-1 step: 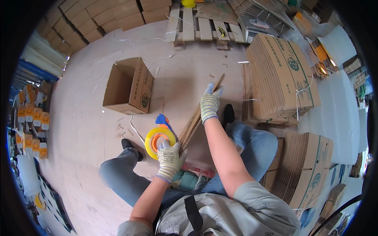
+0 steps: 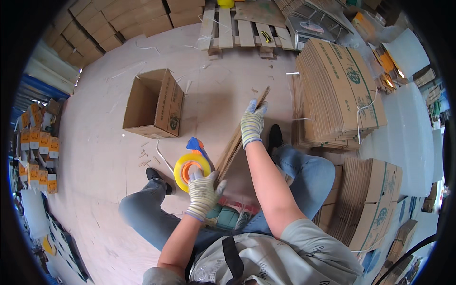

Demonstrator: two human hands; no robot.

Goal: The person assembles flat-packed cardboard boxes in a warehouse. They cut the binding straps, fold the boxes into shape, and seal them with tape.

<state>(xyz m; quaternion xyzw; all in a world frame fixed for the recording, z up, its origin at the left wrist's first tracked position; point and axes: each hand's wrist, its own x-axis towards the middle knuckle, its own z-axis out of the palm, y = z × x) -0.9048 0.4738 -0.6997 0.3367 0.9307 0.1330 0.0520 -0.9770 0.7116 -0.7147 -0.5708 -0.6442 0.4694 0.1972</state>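
My left hand (image 2: 203, 194), in a striped knit glove, is closed on a tape dispenser (image 2: 196, 145) with a blue and orange head and a large yellow tape roll (image 2: 179, 176). Its thumb sits beside the lower end of a flat folded cardboard carton (image 2: 232, 153), seen edge-on. Around the carton's upper part my gloved right hand (image 2: 252, 124) is closed, and the carton slants from upper right to lower left between my knees. Ahead and to the left, an open cardboard box (image 2: 174, 107) lies on the floor with its opening facing left.
Tied stacks of flat cartons (image 2: 339, 90) and more flat cartons (image 2: 375, 199) stand at my right. A wooden pallet (image 2: 244, 35) with a yellow-handled tool lies ahead. Closed boxes (image 2: 137, 19) line the far left; small orange-white boxes (image 2: 40, 140) stand at left. Straps and cardboard scraps litter the floor.
My left thumb stands slightly more apart from the carton's lower end. The carton and my right hand have shifted very slightly; the rest looks the same.
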